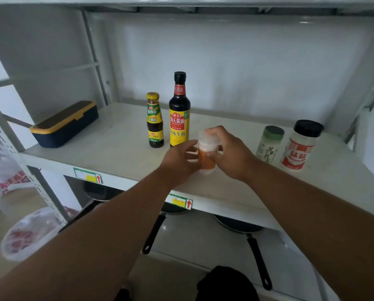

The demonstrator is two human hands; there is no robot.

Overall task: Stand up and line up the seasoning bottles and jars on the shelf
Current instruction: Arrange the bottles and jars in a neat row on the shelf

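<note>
A clear shaker jar (206, 156) with orange powder and a clear cap stands upright near the front of the white shelf (116, 148). My left hand (179, 164) grips its left side and my right hand (229, 153) wraps its right side and cap. Just behind stand a tall soy sauce bottle (179, 111) with a yellow label and, to its left, a small dark sauce bottle (155, 120) with a gold cap. To the right stand a green-capped white jar (269, 144) and a black-capped jar (300, 146) with a red and white label.
A navy box with a yellow-trimmed lid (66, 124) sits at the shelf's left end. Black frying pans (240, 224) with long handles lie on the lower shelf. Shelf posts rise at both sides, and another shelf board hangs overhead. Plastic bags (29, 233) lie on the floor at left.
</note>
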